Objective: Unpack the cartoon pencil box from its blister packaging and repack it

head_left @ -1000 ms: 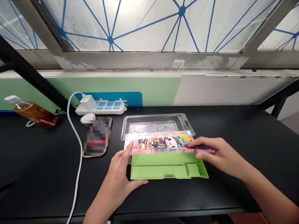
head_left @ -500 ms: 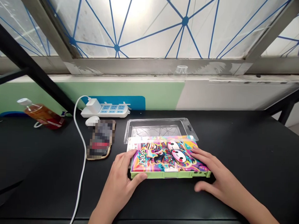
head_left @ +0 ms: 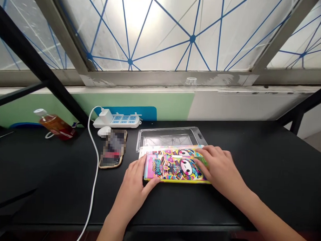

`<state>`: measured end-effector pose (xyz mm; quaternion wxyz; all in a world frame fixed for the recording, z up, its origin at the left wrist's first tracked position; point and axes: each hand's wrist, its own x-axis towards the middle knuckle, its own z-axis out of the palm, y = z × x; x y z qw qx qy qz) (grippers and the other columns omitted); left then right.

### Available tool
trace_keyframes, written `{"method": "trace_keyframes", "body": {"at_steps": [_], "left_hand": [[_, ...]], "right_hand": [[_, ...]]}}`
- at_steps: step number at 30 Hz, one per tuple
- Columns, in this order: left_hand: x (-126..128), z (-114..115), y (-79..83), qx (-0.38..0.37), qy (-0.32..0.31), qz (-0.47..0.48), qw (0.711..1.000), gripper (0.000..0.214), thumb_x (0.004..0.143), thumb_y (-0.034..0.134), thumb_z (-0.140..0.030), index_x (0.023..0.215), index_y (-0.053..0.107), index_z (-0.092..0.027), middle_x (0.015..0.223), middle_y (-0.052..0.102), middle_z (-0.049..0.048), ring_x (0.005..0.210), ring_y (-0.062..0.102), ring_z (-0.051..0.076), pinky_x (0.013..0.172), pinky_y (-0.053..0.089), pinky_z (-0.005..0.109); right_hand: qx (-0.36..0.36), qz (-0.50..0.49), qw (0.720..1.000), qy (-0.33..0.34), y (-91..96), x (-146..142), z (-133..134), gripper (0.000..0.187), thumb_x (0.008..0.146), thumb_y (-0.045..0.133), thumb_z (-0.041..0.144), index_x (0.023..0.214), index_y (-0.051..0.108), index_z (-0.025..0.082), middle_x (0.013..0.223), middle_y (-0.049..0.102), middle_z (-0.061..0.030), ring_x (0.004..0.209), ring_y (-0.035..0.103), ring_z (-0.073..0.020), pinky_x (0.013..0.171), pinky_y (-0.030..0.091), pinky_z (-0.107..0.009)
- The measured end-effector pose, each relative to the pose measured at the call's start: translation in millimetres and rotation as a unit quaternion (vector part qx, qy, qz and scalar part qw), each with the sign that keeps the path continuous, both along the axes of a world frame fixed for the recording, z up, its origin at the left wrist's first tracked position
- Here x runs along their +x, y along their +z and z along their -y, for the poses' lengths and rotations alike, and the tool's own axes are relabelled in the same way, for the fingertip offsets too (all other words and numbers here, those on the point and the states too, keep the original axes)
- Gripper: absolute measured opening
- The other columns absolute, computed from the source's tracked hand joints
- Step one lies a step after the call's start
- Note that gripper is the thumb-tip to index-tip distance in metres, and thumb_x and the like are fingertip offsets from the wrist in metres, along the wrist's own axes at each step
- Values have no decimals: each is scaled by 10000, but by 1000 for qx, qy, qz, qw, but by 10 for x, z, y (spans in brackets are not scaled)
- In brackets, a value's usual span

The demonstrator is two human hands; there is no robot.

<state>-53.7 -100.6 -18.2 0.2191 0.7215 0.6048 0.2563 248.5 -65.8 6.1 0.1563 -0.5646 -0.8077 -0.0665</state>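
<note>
A brightly printed pencil case (head_left: 171, 168) with cartoon figures and a yellow front edge rests on the black desk in front of me. My left hand (head_left: 137, 177) holds its left end, thumb along the front edge and fingers at the side. At the right end my right hand (head_left: 218, 166) grips it, thumb on the near side and fingers over the far corner, covering that part of the case. Just behind it lies a clear plastic package (head_left: 199, 136), its near side hidden by the case and a printed strip.
To the left lie a phone (head_left: 114, 147) and a white mouse-like object (head_left: 104, 131). A white power strip (head_left: 126, 121) with a plugged-in charger and cable (head_left: 95, 174) stands by the wall. A drink bottle (head_left: 57, 125) leans farther left. A clear cup (head_left: 191, 81) sits on the sill.
The pencil case now shows a different printed face and a yellow edge in place of the green one. My right hand has moved inward and closed on its right end. The view has shifted slightly.
</note>
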Motion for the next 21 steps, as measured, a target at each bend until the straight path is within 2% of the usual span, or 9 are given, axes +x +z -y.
{"method": "trace_keyframes", "body": {"at_steps": [3, 5, 9, 13, 17, 21], "left_hand": [[-14, 24, -12, -6, -2, 16, 1000, 782, 925, 654, -447, 1578, 244, -314, 1507, 479, 118, 1407, 439, 331, 1134, 390, 545], [-24, 33, -11, -9, -5, 28, 1000, 842, 910, 680, -417, 1593, 193, -334, 1503, 493, 111, 1409, 447, 326, 1138, 391, 538], [-46, 26, -1, -7, -20, 31, 999, 889, 932, 657, -365, 1615, 89, -350, 1468, 535, 105, 1383, 486, 308, 1126, 412, 513], [-71, 1, 12, 7, -48, 14, 999, 916, 947, 646, -354, 1624, 28, -350, 1516, 505, 100, 1360, 513, 297, 1105, 436, 486], [-88, -4, 45, 7, -42, 9, 999, 811, 990, 567, -421, 1633, 89, -295, 1538, 492, 112, 1372, 507, 304, 1106, 437, 481], [-129, 20, 60, -23, -45, 51, 997, 577, 1064, 260, -532, 1578, 350, -284, 1579, 457, 70, 1463, 410, 276, 1196, 338, 501]], "right_hand": [[-2, 16, 997, 81, 43, -310, -30, 295, 1036, 444, 379, 1163, 647, 207, 1096, 712, -124, 1025, 618, -300, 827, 427, -439], [2, 36, 994, 107, 24, -494, -80, 303, 1030, 459, 396, 1144, 652, 192, 1045, 713, -125, 990, 612, -310, 815, 436, -445], [17, 45, 992, 118, -77, -681, -183, 300, 1038, 432, 368, 1007, 663, 179, 930, 676, -113, 850, 587, -282, 734, 463, -425], [49, 12, 991, 121, -123, -681, -199, 267, 1041, 431, 334, 1014, 644, 175, 923, 661, -117, 852, 580, -273, 766, 497, -424], [101, -26, 987, 124, -72, -656, -174, 215, 1024, 484, 350, 1059, 621, 189, 1002, 672, -136, 947, 592, -295, 848, 516, -451], [156, -73, 969, 179, 70, -594, -23, 134, 989, 574, 299, 1073, 616, 203, 990, 704, -108, 926, 632, -272, 858, 527, -432]]}}
